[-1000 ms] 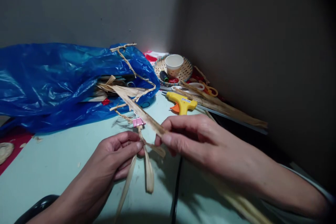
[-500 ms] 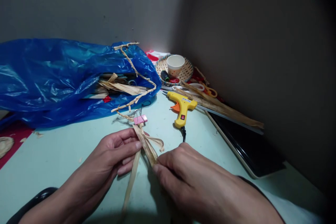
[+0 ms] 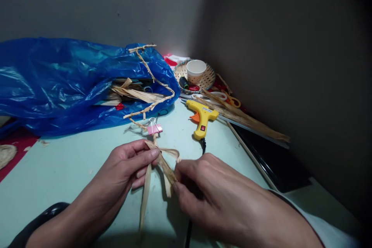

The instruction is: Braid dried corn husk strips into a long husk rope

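Observation:
Between my two hands runs a dry, straw-coloured fibre strip (image 3: pixel 165 166). My left hand (image 3: pixel 130 162) pinches it near its upper end, thumb on top, just below a pink binder clip (image 3: pixel 155 129). My right hand (image 3: pixel 206 190) grips the strip's lower end between thumb and fingertips. From the clip a thin braided cord (image 3: pixel 138 124) leads up and left, and a short plaited part comes out below it. One loose strand (image 3: pixel 145 197) hangs down under my left hand; another curls toward my right fingers.
A yellow glue gun (image 3: pixel 202 118) lies beyond my right hand, its black cord running toward me. At the back left is a blue plastic bag (image 3: pixel 58 81) with dry strips inside. A woven tray (image 3: pixel 180 70) holds a white cup (image 3: pixel 196 69). A dark flat tablet-like panel (image 3: pixel 270 162) lies right.
My right hand has shifted slightly right, and the strip between my hands now looks narrower and more folded. A loose strand end now shows below it. The view has shifted slightly.

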Demonstrator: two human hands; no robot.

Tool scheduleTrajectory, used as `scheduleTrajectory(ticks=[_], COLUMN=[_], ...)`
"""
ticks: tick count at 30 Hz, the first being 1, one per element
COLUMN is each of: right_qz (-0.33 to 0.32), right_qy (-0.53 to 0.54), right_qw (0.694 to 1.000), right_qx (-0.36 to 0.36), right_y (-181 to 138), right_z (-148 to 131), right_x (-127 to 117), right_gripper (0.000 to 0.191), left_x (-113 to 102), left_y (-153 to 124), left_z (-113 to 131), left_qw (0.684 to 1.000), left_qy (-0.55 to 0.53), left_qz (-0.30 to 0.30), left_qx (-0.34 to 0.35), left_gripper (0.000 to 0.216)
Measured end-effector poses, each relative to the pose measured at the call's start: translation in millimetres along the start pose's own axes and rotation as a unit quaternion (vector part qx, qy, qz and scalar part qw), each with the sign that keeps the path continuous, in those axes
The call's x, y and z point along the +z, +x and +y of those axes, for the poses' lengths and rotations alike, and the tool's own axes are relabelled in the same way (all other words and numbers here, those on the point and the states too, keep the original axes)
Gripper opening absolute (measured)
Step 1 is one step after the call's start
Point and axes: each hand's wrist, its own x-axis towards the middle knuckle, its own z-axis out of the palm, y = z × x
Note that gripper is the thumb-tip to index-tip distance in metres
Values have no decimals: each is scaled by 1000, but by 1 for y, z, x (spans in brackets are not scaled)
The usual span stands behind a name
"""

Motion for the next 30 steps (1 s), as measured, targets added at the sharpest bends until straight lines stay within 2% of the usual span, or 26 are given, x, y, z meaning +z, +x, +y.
scheduleTrajectory(ticks=[2,8,10,12,14,15,18,22,27,30], right_qz=[18,23,64,146,205,206,148,123,44,26], right_qy=[14,55,73,114,163,179,168,132,258,289], right_qw=[999,991,988,976,961,959,971,977,960,952], right_qx=[-33,-116,-122,-110,-91,-80,-77,-116,-101,-99], right_y=[2,8,10,13,19,23,35,49,51,50], right_z=[6,24,28,29,26,23,16,20,28,29], right_x=[1,-13,-24,-33,-35,-32,-13,8,6,6], right_gripper=[14,17,11,6,10,15,26,27,28,24], left_x=[0,-5,-5,-3,1,2,6,6,4,3], left_y=[1,6,7,5,3,2,-1,-1,-1,-2], left_z=[-2,-7,-7,-6,-4,-3,-1,-2,-3,-1], left_qw=[1000,999,999,999,999,998,997,997,1000,1000], left_qy=[13,19,20,28,42,49,61,49,20,0], left_qz=[-6,-20,-14,-2,13,21,35,37,21,-5], left_qx=[16,40,30,19,12,15,43,37,6,-10], left_gripper=[20,23,23,24,26,27,27,26,26,29])
